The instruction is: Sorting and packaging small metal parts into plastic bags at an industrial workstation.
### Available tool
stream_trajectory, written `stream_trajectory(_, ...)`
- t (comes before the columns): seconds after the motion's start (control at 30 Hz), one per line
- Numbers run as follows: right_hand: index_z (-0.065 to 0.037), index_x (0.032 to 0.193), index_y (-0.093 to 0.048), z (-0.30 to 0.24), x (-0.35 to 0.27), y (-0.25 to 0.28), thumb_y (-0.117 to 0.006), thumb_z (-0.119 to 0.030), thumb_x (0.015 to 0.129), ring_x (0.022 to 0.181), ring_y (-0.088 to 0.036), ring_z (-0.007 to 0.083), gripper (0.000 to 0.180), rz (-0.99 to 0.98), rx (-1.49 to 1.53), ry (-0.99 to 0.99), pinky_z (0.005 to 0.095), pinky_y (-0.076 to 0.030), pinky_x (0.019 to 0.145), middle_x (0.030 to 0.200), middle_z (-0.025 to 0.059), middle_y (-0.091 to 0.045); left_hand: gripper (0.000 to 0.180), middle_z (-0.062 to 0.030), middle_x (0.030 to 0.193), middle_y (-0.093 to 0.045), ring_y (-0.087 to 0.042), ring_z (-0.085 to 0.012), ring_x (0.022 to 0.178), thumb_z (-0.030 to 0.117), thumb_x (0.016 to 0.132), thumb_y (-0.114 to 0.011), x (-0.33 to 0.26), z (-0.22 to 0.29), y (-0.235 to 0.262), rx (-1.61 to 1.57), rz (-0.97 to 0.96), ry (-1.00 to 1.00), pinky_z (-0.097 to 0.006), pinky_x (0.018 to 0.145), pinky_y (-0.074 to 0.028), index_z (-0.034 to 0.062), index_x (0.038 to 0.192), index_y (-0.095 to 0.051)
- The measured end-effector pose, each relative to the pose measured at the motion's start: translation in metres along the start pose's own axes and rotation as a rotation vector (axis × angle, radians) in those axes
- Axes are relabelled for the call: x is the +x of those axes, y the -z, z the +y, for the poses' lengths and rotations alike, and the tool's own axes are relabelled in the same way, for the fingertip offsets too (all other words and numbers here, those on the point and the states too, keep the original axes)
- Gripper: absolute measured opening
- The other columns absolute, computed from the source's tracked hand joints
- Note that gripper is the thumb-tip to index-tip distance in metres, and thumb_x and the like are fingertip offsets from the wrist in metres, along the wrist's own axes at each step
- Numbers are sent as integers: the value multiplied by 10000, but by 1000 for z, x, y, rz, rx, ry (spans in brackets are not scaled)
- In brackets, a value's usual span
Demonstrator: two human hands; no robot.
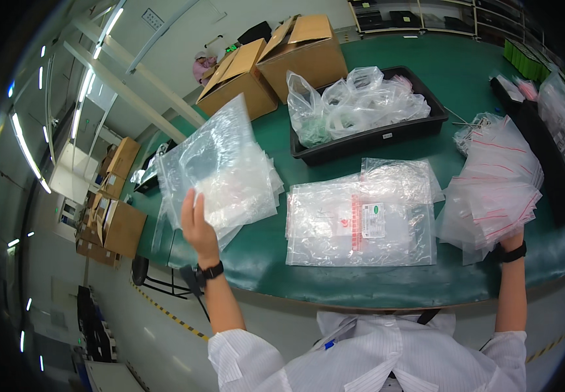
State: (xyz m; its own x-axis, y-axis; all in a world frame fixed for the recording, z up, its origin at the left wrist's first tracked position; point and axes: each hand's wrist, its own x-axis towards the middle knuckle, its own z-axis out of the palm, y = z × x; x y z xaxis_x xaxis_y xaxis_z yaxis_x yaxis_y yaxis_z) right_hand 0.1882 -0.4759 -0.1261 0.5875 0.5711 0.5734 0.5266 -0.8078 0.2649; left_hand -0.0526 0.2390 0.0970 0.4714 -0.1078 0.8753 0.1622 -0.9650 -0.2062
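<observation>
My left hand (199, 228) pinches a large clear plastic bag (214, 147), its fingers showing on the front of the film. The bag stands tilted up over a stack of similar clear bags (250, 189) on the left of the table. On the right, my right hand (512, 242) grips the near edge of a fanned pile of clear zip bags with red stripes (491, 176); the bags hide most of its fingers. Between my hands lie flat clear bags (322, 225), one with red print and a white label (374, 221).
A black tray (374, 136) filled with crumpled clear bags stands behind the flat bags. Two open cardboard boxes (305, 55) sit beyond it. Along the right edge runs a black bin (553, 176) with more bags. A person in pink (202, 67) is far back on the left.
</observation>
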Motion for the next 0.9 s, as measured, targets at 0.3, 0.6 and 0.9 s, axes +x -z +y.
stream_trajectory(0.3,-85,1252,-590,-11,3,-6,-585,-341,867,1204,-537,347,463,-2,-21,-40,508,-370,1063,1273,147,-595,638,-213,1489,-379,-282,-395,1422,-82,773,-498,-83,-13,-71,-189,-654,237,-507,1164,-208,79,1390,-469)
stream_trajectory(0.6,-64,1251,-586,-10,6,0,-591,-335,857,1164,-559,379,478,31,22,-63,510,-417,1018,1251,157,-610,542,-236,1314,-545,-505,-391,1246,177,794,-682,-33,154,-57,-676,-816,-57,-424,1039,-428,-19,1278,-535)
stream_trajectory(0.9,-58,1248,-578,-67,65,57,-597,-311,874,1164,-556,362,452,-174,809,-1,463,-420,1020,1241,168,-600,419,-179,1276,-602,-603,-321,1157,6,789,-560,4,239,-23,-691,-432,-316,-464,1002,-472,45,1197,-650)
